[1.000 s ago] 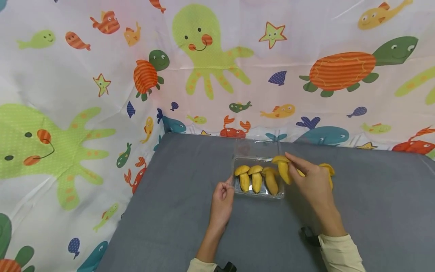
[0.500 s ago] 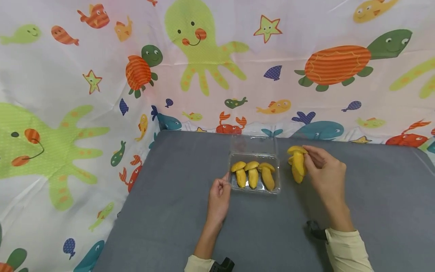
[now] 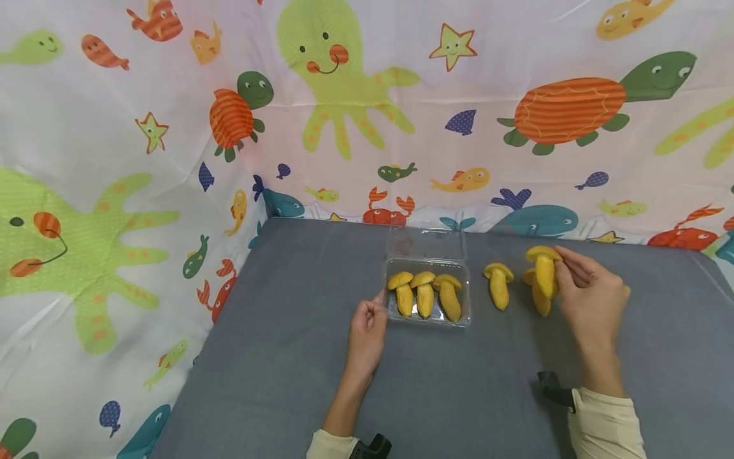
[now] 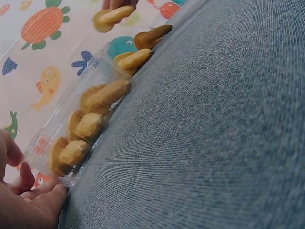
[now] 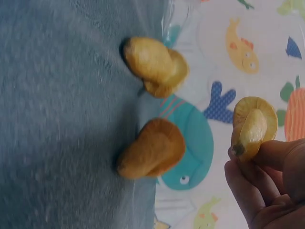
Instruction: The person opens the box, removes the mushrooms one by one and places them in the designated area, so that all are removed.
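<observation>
At right, a mushroom (image 3: 545, 274) is pinched by the right hand (image 3: 595, 301); a clear container's (image 3: 430, 322) left side is touched by the left hand (image 3: 366, 336), grip unclear.

A grey cloth-covered table (image 3: 275, 357) bears an open, clear plastic container (image 3: 427, 323). Directly on the table, to the container's right, lies one yellow mushroom (image 3: 499, 290), with a second mushroom (image 3: 541, 305) farther right, the two apart.

Left fingers (image 4: 50, 194) against clear container (image 4: 106, 70); three yellow mushrooms (image 4: 88, 125) inside, two more (image 4: 135, 59) beyond, another (image 4: 112, 19) in right fingers (image 4: 114, 4).
</observation>
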`<state>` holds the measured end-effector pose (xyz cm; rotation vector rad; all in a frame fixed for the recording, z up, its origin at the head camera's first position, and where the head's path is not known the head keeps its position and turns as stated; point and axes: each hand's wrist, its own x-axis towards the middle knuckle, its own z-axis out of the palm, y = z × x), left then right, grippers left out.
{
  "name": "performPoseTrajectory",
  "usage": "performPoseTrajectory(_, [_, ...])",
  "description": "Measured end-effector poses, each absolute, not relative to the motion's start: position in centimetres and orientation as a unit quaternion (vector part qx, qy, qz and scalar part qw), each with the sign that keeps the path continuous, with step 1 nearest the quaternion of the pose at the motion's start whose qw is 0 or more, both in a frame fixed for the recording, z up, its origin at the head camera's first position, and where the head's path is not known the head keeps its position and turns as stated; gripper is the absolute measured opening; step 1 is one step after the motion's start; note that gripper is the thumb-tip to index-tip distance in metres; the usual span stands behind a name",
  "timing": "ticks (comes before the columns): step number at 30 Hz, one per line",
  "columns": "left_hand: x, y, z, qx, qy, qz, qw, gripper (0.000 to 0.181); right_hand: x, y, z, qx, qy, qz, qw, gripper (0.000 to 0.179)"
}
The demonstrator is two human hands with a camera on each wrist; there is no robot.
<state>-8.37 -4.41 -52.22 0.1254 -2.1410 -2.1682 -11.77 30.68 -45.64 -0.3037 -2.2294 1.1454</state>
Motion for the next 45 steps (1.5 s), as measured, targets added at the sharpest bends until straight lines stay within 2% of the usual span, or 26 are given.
performPoseTrajectory(11, [-8.2, -4.4, -51.9, 0.040, -0.697, -0.715, 0.042, 0.014, -11.3, 33.0, -45.7, -0.193, -0.840, 0.418, 0.288, 0.030])
performPoseTrajectory(22, [-8.2, -4.4, -52.0, 0.044, -0.680, -0.731, 0.039, 0.011, -11.1, 34.2, -45.9, -0.248, -0.853, 0.407, 0.215, 0.035])
performPoseTrajectory(32, [-8.2, -4.4, -52.2, 0.046, -0.682, -0.729, 0.040, 0.012, -10.6, 35.1, -46.3, -0.266, -0.858, 0.401, 0.177, 0.035])
performPoseTrajectory(39, [-8.2, -4.3, -52.2, 0.038, -0.686, -0.725, 0.044, 0.012, -10.3, 35.7, -46.4, -0.264, -0.864, 0.385, 0.189, 0.034])
performPoseTrajectory(45, [-8.2, -4.3, -52.3, 0.039, -0.687, -0.724, 0.043, 0.011, -10.3, 35.9, -46.5, -0.263, -0.879, 0.357, 0.178, 0.035])
